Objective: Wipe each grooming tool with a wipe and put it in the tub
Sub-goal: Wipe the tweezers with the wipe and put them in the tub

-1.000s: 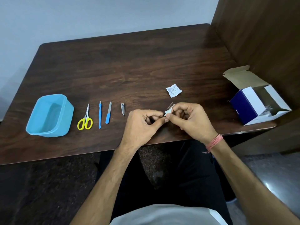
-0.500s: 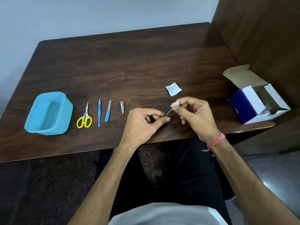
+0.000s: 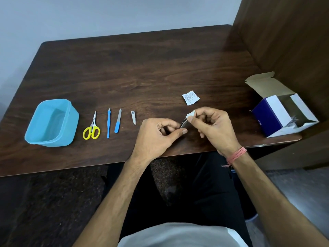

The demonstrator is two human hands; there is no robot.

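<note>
Left hand (image 3: 156, 138) pinches a thin metal tool (image 3: 184, 123) while right hand (image 3: 211, 125) pinches the wipe (image 3: 190, 114) at its tip; the light grip risks a drop, tub (image 3: 51, 123) lying well left.

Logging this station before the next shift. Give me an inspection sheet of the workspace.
Surface: dark wood table, bare at the back.
Job's things: blue tub at left, nothing seen inside; beside it in a row scissors, cuticle tool, file, clipper; thin metal tool and wipe in the hands.
Clutter: wipe sachet; open box at right edge.
Grips: left hand pinches the metal tool; right hand pinches the wipe at the tool's upper end.
Cables: nothing seen.
Surroundings: pale wall behind, wood panel at right.
</note>
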